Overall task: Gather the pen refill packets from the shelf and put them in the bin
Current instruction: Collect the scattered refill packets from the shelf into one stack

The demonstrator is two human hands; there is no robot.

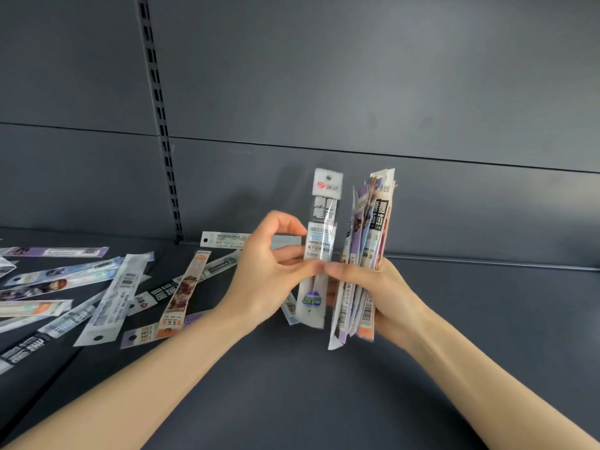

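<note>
My left hand [269, 271] pinches a single white pen refill packet [321, 228] upright at mid-frame. Just right of it, my right hand [376, 287] grips a thick bundle of several refill packets [367, 251], held upright above the shelf. The right thumb touches the single packet near the left fingertips. Many more loose refill packets [110, 293] lie scattered flat on the dark grey shelf [487, 319] to the left. One white packet [224, 238] lies behind my left hand near the back wall. No bin is in view.
The shelf's grey back panel [357, 92] rises right behind the hands. A slotted upright rail [159, 118] runs down it at left. A seam between two shelf boards runs diagonally at the lower left.
</note>
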